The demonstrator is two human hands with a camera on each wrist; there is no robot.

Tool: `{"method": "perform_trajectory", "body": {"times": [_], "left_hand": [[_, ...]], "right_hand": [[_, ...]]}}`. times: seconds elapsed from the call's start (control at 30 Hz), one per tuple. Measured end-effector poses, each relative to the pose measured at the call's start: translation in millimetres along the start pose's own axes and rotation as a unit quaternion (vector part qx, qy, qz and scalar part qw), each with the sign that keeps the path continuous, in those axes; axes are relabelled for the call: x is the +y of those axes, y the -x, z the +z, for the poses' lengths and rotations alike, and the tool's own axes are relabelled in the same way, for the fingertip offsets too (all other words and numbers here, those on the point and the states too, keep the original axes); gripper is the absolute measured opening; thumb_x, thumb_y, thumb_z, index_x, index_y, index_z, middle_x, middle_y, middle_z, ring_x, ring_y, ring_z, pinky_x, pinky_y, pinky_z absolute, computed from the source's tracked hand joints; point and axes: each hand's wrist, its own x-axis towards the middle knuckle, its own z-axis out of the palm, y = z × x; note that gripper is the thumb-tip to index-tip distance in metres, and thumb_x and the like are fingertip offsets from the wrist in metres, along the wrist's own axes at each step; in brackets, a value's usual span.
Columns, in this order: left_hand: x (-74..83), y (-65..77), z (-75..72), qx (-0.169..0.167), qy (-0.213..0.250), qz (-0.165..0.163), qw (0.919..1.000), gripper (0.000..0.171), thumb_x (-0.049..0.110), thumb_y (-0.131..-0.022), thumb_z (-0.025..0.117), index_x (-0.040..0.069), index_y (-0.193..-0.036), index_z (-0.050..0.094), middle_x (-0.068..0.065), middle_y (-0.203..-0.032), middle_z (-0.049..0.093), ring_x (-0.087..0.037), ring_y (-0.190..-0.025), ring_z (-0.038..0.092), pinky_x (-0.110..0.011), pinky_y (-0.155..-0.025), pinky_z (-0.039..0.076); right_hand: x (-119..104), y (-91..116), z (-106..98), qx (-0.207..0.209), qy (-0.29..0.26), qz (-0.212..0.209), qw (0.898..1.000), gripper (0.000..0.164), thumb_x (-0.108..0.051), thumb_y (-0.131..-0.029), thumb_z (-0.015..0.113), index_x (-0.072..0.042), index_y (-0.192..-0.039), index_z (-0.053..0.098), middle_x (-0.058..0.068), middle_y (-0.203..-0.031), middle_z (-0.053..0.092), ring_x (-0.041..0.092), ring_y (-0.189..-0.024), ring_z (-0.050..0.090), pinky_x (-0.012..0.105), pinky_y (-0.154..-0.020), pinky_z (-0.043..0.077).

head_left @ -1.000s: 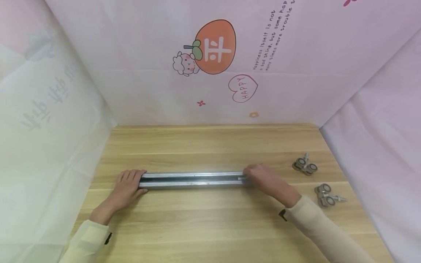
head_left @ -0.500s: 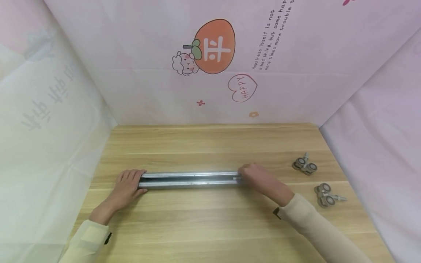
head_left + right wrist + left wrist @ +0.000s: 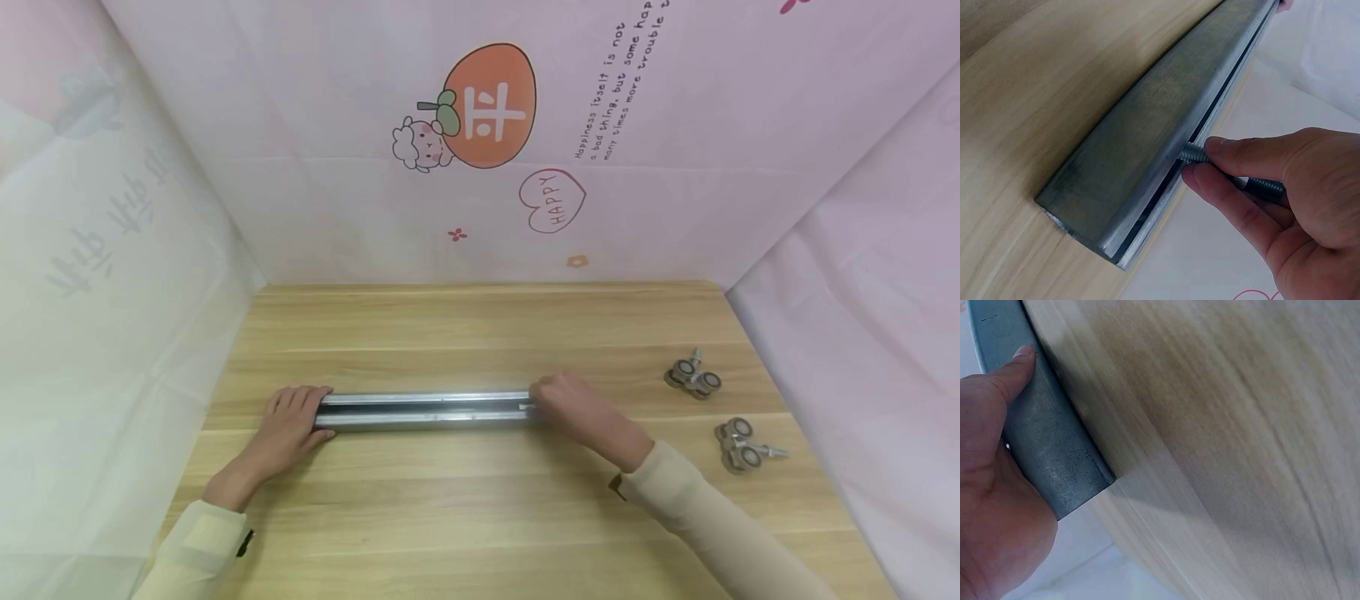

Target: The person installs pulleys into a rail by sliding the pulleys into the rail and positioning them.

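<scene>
Metal bolt (image 3: 1194, 152) pinched by right hand (image 3: 1300, 194) juts from rail (image 3: 1129, 134).

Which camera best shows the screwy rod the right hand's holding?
The right wrist view. It shows the threaded rod up close, pinched in the right hand and poking from the rail. In the head view, that hand mostly hides it; the left wrist view doesn't show it.

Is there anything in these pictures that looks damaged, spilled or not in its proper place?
Nothing looks spilled or broken: the right grip pinches a threaded rod sticking out of the slotted metal rail. Only the backdrop seems odd: its printed heart and lettering run sideways.
</scene>
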Motion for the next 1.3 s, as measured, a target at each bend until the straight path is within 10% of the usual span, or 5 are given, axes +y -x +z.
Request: {"method": "perform_trajectory", "body": {"times": [1.3], "left_hand": [[-1.3,0.7,1.8,0.005,0.006,-0.002,1.0000,0.064,0.026,-0.082,0.075,0.001,-0.132,0.044,-0.022,-0.120,0.055,-0.039,-0.112,0.045,-0.058,-0.102,0.026]], "right_hand": [[-39,-39,7,0.001,0.028,-0.041,0.999,0.012,0.002,-0.083,0.066,-0.010,-0.080,0.065,-0.002,-0.071,0.062,0.008,-0.059,0.049,0.023,-0.052,0.045]]}}
